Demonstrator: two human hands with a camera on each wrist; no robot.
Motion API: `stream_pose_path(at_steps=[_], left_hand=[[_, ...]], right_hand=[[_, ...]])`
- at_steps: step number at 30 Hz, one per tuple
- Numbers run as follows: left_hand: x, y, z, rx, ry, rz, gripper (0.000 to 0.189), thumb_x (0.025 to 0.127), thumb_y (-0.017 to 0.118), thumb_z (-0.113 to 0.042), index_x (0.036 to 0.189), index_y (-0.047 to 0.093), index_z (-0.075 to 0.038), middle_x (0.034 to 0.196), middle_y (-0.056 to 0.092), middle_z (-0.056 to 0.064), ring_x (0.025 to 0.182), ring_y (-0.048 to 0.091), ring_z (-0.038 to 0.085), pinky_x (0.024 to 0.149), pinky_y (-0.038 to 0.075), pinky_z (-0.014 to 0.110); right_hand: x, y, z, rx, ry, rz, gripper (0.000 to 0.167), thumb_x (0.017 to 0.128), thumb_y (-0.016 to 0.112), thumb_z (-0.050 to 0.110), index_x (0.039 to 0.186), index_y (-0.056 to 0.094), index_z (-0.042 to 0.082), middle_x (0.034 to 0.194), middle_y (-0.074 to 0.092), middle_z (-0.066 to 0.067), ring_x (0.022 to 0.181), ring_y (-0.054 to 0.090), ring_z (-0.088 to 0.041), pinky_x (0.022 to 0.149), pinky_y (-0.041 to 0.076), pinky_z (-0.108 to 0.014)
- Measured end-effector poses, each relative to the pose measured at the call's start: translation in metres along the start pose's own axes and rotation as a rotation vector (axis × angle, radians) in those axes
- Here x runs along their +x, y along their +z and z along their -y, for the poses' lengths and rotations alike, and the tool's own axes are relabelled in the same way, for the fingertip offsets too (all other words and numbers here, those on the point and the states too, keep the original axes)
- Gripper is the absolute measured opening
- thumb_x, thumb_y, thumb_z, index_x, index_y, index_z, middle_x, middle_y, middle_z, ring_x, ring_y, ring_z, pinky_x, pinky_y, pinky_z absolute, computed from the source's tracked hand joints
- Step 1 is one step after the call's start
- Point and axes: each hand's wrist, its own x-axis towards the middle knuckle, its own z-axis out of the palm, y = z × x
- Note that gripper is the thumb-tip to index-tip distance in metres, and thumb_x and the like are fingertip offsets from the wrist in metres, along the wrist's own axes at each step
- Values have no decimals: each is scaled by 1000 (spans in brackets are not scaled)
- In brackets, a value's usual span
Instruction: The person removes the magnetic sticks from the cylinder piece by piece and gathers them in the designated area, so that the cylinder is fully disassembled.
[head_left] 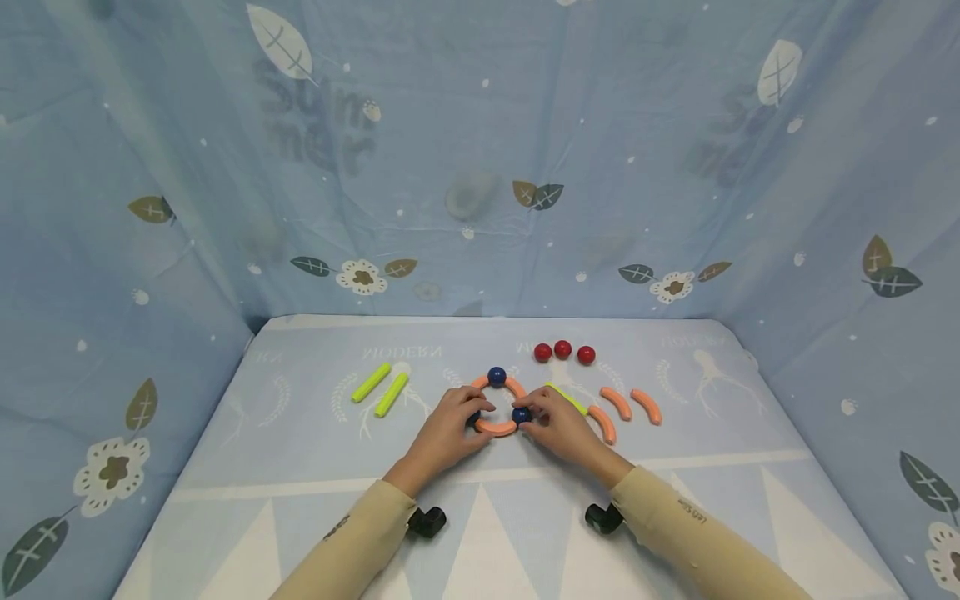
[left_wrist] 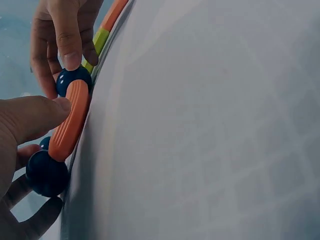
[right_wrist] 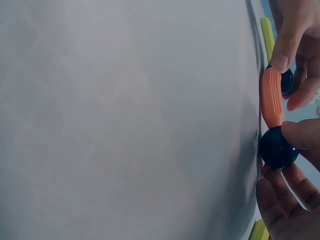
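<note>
Curved orange rods and blue balls form a ring on the table between the two hands. A blue ball (head_left: 497, 377) sits at the ring's far side, and a curved orange rod (head_left: 497, 429) at its near side. My left hand (head_left: 450, 423) holds the ring's left side, its thumb on the near orange rod (left_wrist: 71, 122) and its fingers about the left blue ball (left_wrist: 47, 173). The right blue ball (right_wrist: 278, 148) is pinched by my right hand (head_left: 558, 423). Both hands partly cover the ring's sides.
Two yellow-green rods (head_left: 392, 395) lie left of the ring. Another yellow-green rod (head_left: 570, 398) and a curved orange rod (head_left: 602, 424) lie beside the right hand. Farther right are two curved orange rods (head_left: 616, 403). Three red balls (head_left: 562, 348) stand at the back.
</note>
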Motion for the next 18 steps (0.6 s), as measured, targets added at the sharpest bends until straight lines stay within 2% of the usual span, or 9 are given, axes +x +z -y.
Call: stream_pose_path(at_steps=[5,11,18], left_hand=[[3,4,-1,7,25,3,23,86,84,-24,107,77,-18,113,64,-4,115,55,22,98,49,42],[4,6,-1,4,54,0,14,85,85,-23,97,79,-20,100,68,-6,109,57,20,100,48,42],[3,7,0,-3,46,9,13,87,84,-24,99,79,-21,99,70,-8,108,57,19,99,48,41]], right_hand=[[-1,2,0,-4,-21,-20,31,92,78,16,122,73,19,108,59,5,94,60,-15,83,54,-34],[0,4,1,-18,-32,-45,29,90,78,12,119,73,17,107,60,4,93,60,-15,84,55,-35],[1,5,0,-22,-31,-40,29,91,78,11,119,73,17,109,60,5,94,60,-12,87,56,-34]])
